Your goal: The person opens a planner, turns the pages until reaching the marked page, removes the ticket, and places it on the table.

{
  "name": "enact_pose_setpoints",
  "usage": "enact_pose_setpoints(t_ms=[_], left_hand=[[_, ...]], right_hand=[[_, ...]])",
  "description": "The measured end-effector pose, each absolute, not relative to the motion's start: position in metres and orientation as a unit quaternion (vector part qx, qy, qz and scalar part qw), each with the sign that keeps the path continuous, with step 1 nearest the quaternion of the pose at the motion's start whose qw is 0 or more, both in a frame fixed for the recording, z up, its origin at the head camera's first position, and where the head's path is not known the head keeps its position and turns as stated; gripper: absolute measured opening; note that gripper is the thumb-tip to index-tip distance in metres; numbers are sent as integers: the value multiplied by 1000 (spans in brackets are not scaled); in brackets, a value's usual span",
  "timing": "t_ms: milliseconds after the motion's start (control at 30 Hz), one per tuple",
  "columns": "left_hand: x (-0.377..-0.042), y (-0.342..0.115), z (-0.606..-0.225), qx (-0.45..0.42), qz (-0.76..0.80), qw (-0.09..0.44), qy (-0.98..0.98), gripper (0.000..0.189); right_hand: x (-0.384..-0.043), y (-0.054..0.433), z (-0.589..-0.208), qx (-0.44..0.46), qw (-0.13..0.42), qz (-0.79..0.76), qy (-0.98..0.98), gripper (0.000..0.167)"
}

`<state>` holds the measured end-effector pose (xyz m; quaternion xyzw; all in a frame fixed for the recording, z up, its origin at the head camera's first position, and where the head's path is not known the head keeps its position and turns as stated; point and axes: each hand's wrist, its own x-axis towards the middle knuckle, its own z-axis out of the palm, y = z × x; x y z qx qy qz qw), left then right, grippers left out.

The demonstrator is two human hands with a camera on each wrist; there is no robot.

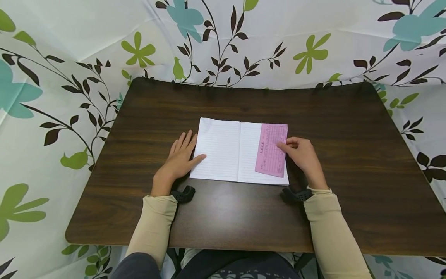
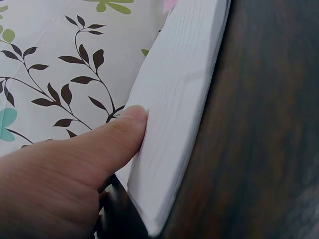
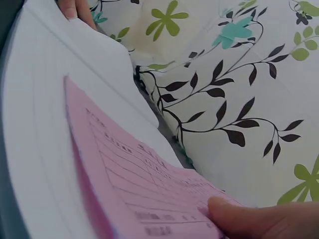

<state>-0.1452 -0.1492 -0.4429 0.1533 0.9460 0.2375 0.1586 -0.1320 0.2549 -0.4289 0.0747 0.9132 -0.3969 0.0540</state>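
An open notebook (image 1: 219,151) with lined white pages lies on the dark wooden table. Over its right page is a pink printed slip (image 1: 271,151), slightly tilted. My right hand (image 1: 302,155) pinches the slip's right edge, thumb on top; in the right wrist view the slip's near edge stands a little off the page. My left hand (image 1: 177,161) lies flat at the notebook's left edge, fingers spread on the table and thumb on the page. The left wrist view shows that thumb (image 2: 114,139) resting on the paper's edge.
The table (image 1: 348,135) reaches out on all sides of the notebook, with its front edge close to the person's lap. A white curtain (image 1: 104,23) with leaf and flower prints hangs behind and beside it. Black bands (image 1: 184,193) sit on both wrists.
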Motion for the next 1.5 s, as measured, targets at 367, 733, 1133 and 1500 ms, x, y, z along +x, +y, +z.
enact_pose_setpoints(t_ms=[367,733,1133,1500], left_hand=[[-145,-149,-442,154,238,159,946,87],[-146,-149,-443,158,239,162,944,87],[-145,-150,-443,157,242,155,945,87],[-145,-150,-443,157,242,157,945,87]], right_hand=[[-127,279,-418,98,59,-463,879,56],[-121,324,-417,189,11,-432,882,58],[-122,338,-424,200,9,-330,923,60],[-120,333,-426,229,25,-304,925,61]])
